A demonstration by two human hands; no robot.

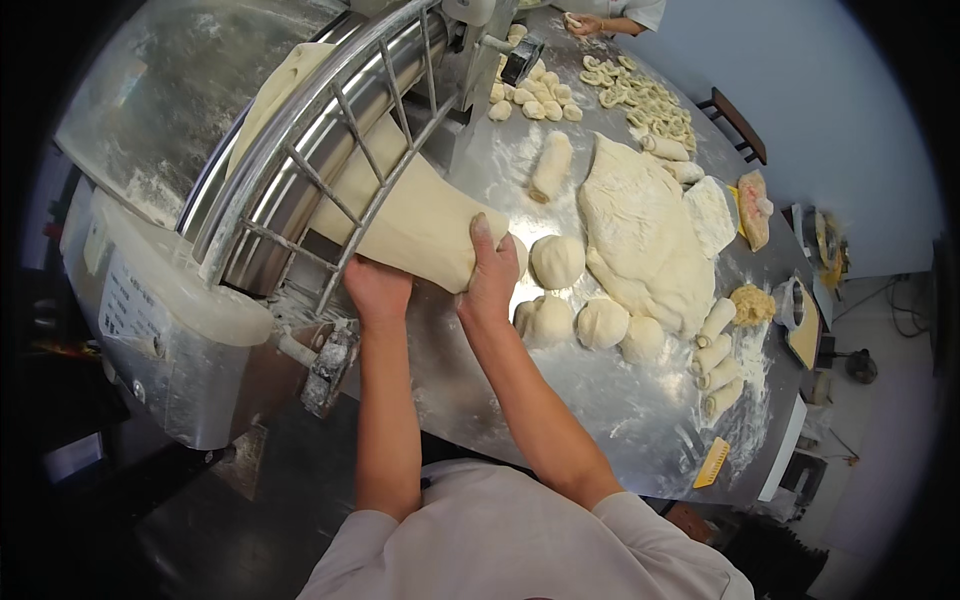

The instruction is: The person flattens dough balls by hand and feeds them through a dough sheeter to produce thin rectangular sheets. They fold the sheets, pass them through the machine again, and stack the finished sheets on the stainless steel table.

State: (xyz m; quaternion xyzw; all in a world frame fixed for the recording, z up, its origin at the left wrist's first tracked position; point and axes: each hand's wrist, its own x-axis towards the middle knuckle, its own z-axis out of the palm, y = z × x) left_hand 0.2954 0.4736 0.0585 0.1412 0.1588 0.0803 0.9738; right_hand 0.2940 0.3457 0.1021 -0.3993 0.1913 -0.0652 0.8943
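A smooth, pale dough sheet [420, 217] stretches from beneath the steel rollers of a dough sheeter [300, 195] out past its barred guard. Its free end is in my right hand [491, 274], with the thumb on top and the fingers curled around the edge. My left hand [379, 289] is under the sheet, close to the guard's lower bar; its fingers are hidden by the dough. More dough [277, 94] lies over the back of the rollers. Close beyond my right hand sits a round dough ball [557, 261], with several others [602, 323] beside it.
A large dough slab [645, 225] covers part of the floured steel table [555, 405]. Dough rolls [720, 375] and a yellow scraper [711, 463] lie at right. Small dough pieces [544, 94] are farther back, near another person's hand [585, 24]. The sheeter's knob [330, 367] juts out beside my left forearm.
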